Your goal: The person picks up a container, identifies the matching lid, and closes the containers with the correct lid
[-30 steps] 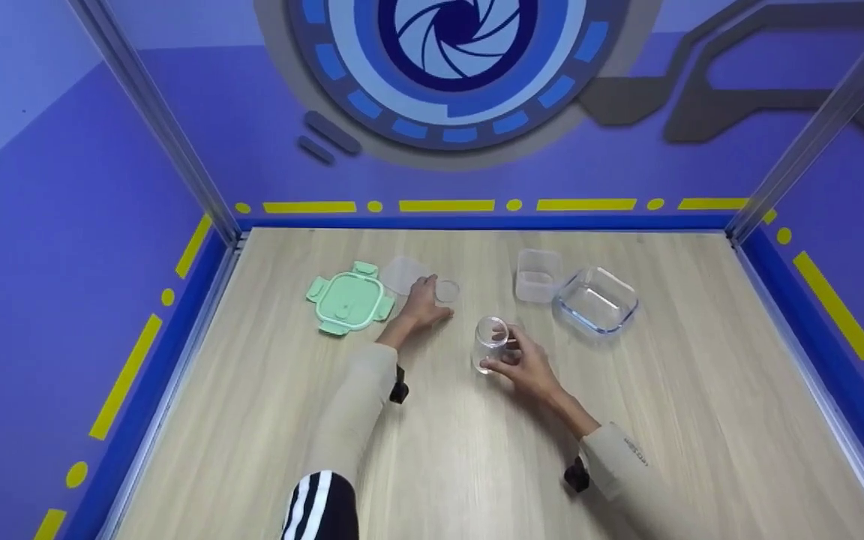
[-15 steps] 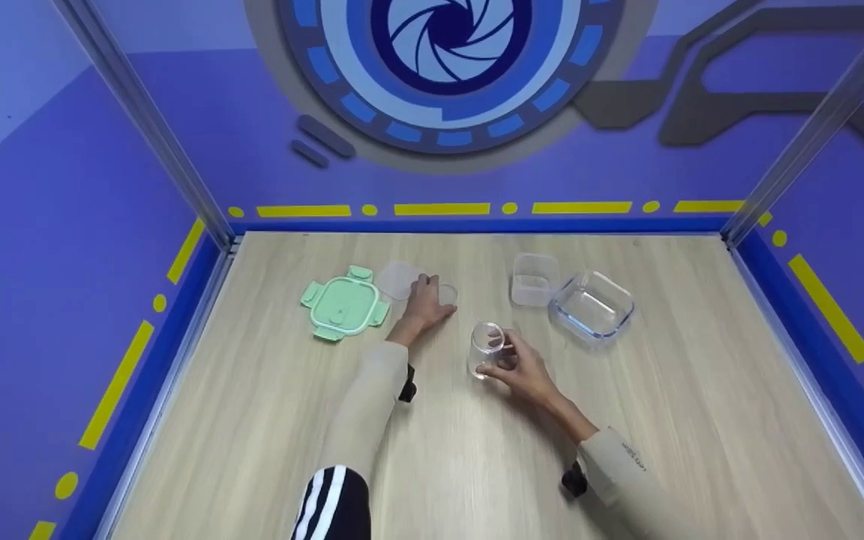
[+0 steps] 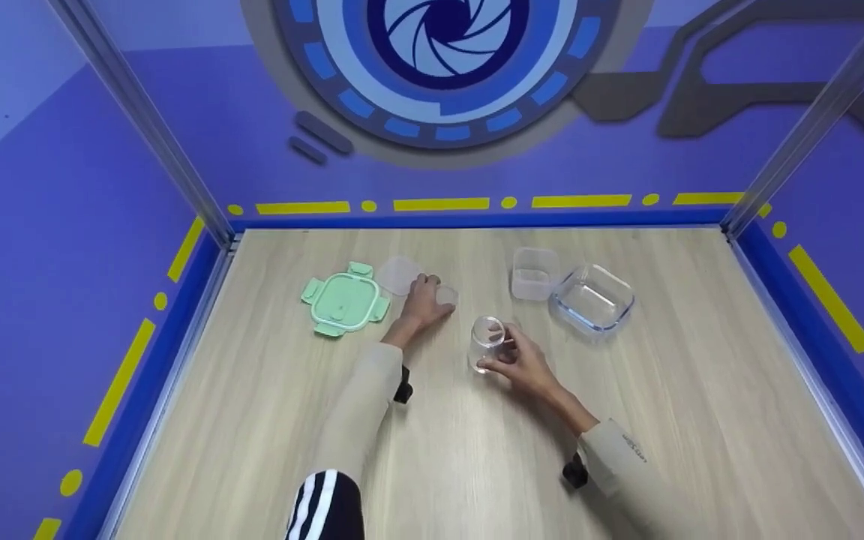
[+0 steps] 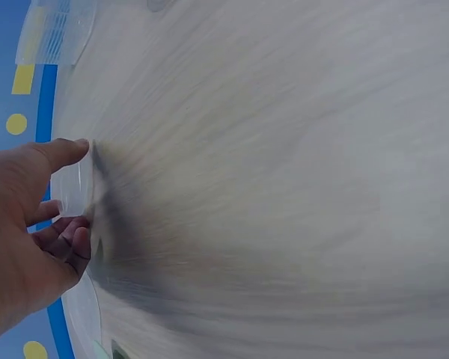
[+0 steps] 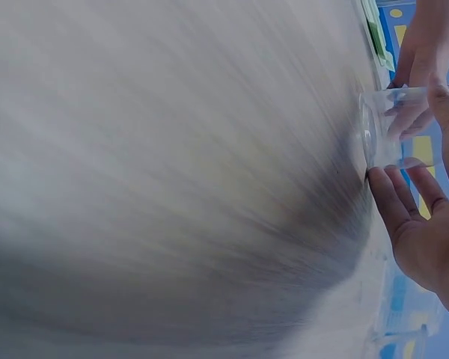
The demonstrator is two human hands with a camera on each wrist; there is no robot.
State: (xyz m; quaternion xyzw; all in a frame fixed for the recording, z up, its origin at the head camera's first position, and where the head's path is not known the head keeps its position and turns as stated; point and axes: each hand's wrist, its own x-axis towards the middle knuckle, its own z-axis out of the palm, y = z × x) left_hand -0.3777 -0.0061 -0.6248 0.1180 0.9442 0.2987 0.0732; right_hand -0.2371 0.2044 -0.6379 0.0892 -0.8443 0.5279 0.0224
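My left hand (image 3: 421, 306) is at a small round clear lid (image 3: 446, 295) lying on the table, its thumb and fingers at the lid's edge. In the left wrist view the lid (image 4: 76, 187) shows between thumb and curled fingers. My right hand (image 3: 528, 366) grips a clear cup (image 3: 485, 346) by its side, thumb in front and fingers behind. The cup stands upright on the table, and through its wall the right wrist view shows part of the left hand (image 5: 426, 67).
A green snap lid (image 3: 345, 302) and a flat translucent lid (image 3: 399, 276) lie left of the left hand. Back right stand a translucent plastic container (image 3: 534, 285) and a square glass container (image 3: 593, 300). Blue-purple panels (image 3: 439, 180) wall the wooden table (image 3: 462, 465) at back and sides.
My left hand has shifted slightly to the right over the small round lid, thumb now overlapping its near edge. The right hand and cup have hardly moved.
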